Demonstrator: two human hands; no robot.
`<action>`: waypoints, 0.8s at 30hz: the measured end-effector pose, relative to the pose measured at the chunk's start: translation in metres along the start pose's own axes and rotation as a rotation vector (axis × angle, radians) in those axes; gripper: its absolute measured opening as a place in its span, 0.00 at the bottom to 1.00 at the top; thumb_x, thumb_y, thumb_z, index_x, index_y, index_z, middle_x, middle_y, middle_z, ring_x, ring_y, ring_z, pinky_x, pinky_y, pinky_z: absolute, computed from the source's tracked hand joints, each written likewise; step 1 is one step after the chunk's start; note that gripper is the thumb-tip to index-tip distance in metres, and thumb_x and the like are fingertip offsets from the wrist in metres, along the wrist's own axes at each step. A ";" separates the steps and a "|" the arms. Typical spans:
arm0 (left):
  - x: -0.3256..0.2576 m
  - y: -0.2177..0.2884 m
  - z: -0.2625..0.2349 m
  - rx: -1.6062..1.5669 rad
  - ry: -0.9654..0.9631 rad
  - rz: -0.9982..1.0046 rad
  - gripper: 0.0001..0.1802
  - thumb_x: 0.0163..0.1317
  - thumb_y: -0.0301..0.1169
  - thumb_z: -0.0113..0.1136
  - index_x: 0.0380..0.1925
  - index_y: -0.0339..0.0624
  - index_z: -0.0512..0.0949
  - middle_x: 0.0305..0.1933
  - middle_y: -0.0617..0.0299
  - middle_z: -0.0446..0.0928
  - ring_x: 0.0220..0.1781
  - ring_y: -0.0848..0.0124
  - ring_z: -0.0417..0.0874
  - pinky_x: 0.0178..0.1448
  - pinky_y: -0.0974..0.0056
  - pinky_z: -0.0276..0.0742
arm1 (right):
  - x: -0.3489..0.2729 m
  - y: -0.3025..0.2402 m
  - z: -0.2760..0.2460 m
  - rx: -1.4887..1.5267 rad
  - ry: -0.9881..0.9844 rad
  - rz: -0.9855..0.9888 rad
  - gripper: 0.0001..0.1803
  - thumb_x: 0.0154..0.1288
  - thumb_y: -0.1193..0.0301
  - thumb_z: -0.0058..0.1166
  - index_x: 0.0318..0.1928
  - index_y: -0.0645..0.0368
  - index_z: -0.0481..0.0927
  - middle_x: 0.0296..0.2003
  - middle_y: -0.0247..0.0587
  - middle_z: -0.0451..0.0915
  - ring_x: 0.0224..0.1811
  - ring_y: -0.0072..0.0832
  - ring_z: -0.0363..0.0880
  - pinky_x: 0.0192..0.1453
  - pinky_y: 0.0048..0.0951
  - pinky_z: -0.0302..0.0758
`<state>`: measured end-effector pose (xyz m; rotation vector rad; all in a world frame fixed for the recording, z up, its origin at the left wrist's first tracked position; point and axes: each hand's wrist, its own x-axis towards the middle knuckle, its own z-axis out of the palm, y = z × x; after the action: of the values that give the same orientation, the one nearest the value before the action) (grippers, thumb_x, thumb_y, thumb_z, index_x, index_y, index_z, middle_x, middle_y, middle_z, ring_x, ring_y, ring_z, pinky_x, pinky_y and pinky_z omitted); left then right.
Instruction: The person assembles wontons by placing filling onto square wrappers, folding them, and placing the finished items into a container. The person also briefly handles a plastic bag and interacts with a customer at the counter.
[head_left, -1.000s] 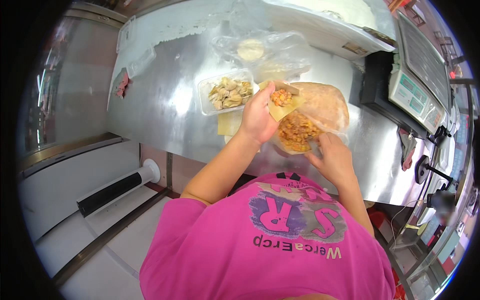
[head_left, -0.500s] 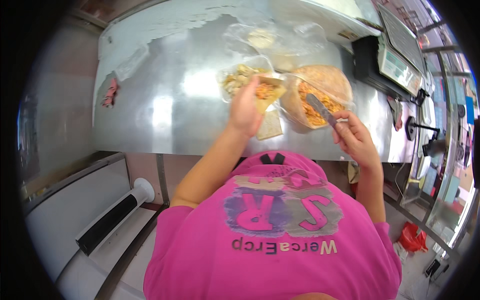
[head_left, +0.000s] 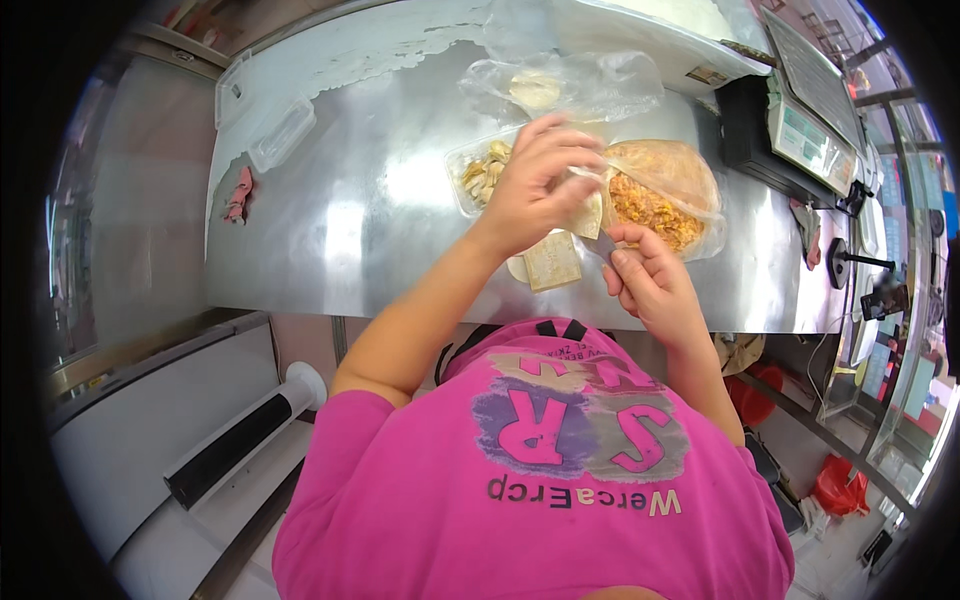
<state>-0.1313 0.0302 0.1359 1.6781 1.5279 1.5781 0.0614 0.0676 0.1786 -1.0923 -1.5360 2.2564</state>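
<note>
The left hand is held above the desk, between the tray of dumplings and the bag of filling, with its forearm slanted in from the near left and its back turned up and to the left. Its fingers are bent and spread slightly, blurred, and the wrapper is partly covered by them; whether it is gripped by them or only touched cannot be told. The right hand is placed lower and nearer, right of the stack of wrappers, with its forearm brought up from the near right; its fingers are closed around the handle end of the spatula. Large lettering is printed across the pink shirt and is seen upside down; small print is borne by the panel of the scale at the far right, too fine to be made out. The spatula's long axis is laid from near right to far left, its blade directed toward the wrapper's near edge. The wrapper is seen pale and tilted, with a corner pointed toward the near side, just left of the filling and beyond the stack, whose squarish top sheet is turned slightly askew on the desk.
</note>
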 end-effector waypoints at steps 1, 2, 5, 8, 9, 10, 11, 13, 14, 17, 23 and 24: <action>0.009 -0.002 0.002 0.028 -0.089 0.074 0.05 0.53 0.29 0.61 0.29 0.40 0.78 0.35 0.62 0.75 0.48 0.69 0.70 0.52 0.63 0.65 | -0.002 -0.004 -0.001 0.034 0.005 -0.004 0.12 0.66 0.72 0.41 0.49 0.60 0.66 0.21 0.30 0.70 0.16 0.09 0.56 0.19 0.12 0.53; 0.010 0.001 0.003 -0.031 -0.118 -0.059 0.05 0.53 0.29 0.62 0.26 0.40 0.77 0.33 0.63 0.74 0.43 0.72 0.71 0.47 0.66 0.67 | -0.002 -0.004 -0.003 0.068 0.010 -0.008 0.12 0.66 0.72 0.41 0.49 0.60 0.66 0.21 0.30 0.70 0.16 0.09 0.56 0.18 0.11 0.52; 0.008 0.005 0.019 -0.367 -0.085 -0.386 0.06 0.52 0.27 0.63 0.27 0.41 0.75 0.27 0.69 0.70 0.30 0.82 0.70 0.27 0.74 0.67 | -0.001 -0.001 -0.019 0.272 -0.040 0.062 0.11 0.66 0.73 0.41 0.49 0.60 0.66 0.21 0.31 0.71 0.14 0.09 0.55 0.16 0.11 0.51; 0.000 0.015 0.047 -0.469 0.117 -0.390 0.09 0.52 0.26 0.62 0.32 0.43 0.72 0.28 0.71 0.68 0.30 0.83 0.69 0.26 0.75 0.67 | 0.000 0.005 -0.033 0.379 -0.093 0.084 0.11 0.66 0.72 0.42 0.48 0.60 0.66 0.21 0.31 0.70 0.13 0.09 0.54 0.15 0.11 0.50; -0.003 0.022 0.048 -0.646 0.091 -0.674 0.12 0.53 0.24 0.60 0.37 0.45 0.70 0.29 0.70 0.68 0.31 0.81 0.70 0.29 0.75 0.69 | 0.001 0.007 -0.037 0.403 -0.114 0.079 0.11 0.67 0.72 0.42 0.48 0.60 0.66 0.21 0.31 0.70 0.13 0.09 0.54 0.15 0.11 0.50; -0.006 0.019 0.053 -0.789 0.146 -0.683 0.12 0.53 0.23 0.59 0.36 0.45 0.70 0.30 0.70 0.68 0.31 0.81 0.70 0.30 0.74 0.69 | 0.001 0.010 -0.039 0.379 -0.111 0.078 0.11 0.67 0.72 0.42 0.48 0.59 0.66 0.21 0.31 0.70 0.13 0.09 0.54 0.15 0.11 0.50; -0.012 0.013 0.061 -0.932 0.200 -0.688 0.11 0.53 0.22 0.58 0.36 0.45 0.70 0.30 0.70 0.68 0.31 0.80 0.70 0.32 0.73 0.70 | 0.001 0.014 -0.039 0.356 -0.107 0.075 0.11 0.67 0.72 0.42 0.48 0.59 0.66 0.21 0.31 0.70 0.13 0.09 0.54 0.15 0.11 0.50; -0.010 0.020 0.072 -1.071 0.356 -0.736 0.10 0.54 0.20 0.55 0.35 0.45 0.70 0.30 0.69 0.68 0.32 0.78 0.71 0.37 0.70 0.70 | 0.001 0.022 -0.038 0.282 -0.077 0.031 0.11 0.67 0.72 0.41 0.48 0.57 0.65 0.21 0.30 0.70 0.14 0.09 0.55 0.16 0.11 0.50; -0.008 0.021 0.073 -1.067 0.352 -0.726 0.09 0.55 0.21 0.54 0.35 0.45 0.70 0.30 0.69 0.68 0.32 0.78 0.72 0.38 0.70 0.71 | 0.002 0.024 -0.037 0.262 -0.074 0.008 0.10 0.67 0.72 0.40 0.48 0.57 0.65 0.21 0.30 0.69 0.14 0.09 0.55 0.16 0.11 0.51; -0.009 0.019 0.082 -1.120 0.291 -0.726 0.06 0.58 0.24 0.54 0.36 0.44 0.71 0.30 0.66 0.70 0.32 0.75 0.73 0.39 0.68 0.72 | -0.001 0.032 -0.030 0.201 -0.027 -0.054 0.10 0.67 0.73 0.39 0.48 0.56 0.64 0.20 0.28 0.68 0.16 0.10 0.57 0.18 0.13 0.54; -0.018 0.009 0.067 -1.051 0.137 -0.928 0.06 0.64 0.32 0.49 0.32 0.42 0.71 0.27 0.66 0.68 0.29 0.73 0.70 0.39 0.68 0.71 | -0.022 0.045 -0.059 -0.214 0.019 -0.183 0.09 0.66 0.73 0.43 0.45 0.58 0.70 0.20 0.27 0.69 0.19 0.12 0.63 0.22 0.16 0.61; -0.015 0.007 0.055 -0.985 0.246 -0.958 0.08 0.64 0.32 0.49 0.28 0.42 0.70 0.25 0.66 0.67 0.27 0.74 0.69 0.35 0.69 0.69 | -0.028 0.044 -0.071 -0.388 0.039 -0.205 0.09 0.65 0.73 0.44 0.45 0.58 0.72 0.20 0.26 0.69 0.20 0.12 0.64 0.22 0.15 0.62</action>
<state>-0.0764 0.0362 0.1183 0.1597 1.0334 1.5320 0.1391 0.0843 0.1405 -1.0034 -2.0219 1.8396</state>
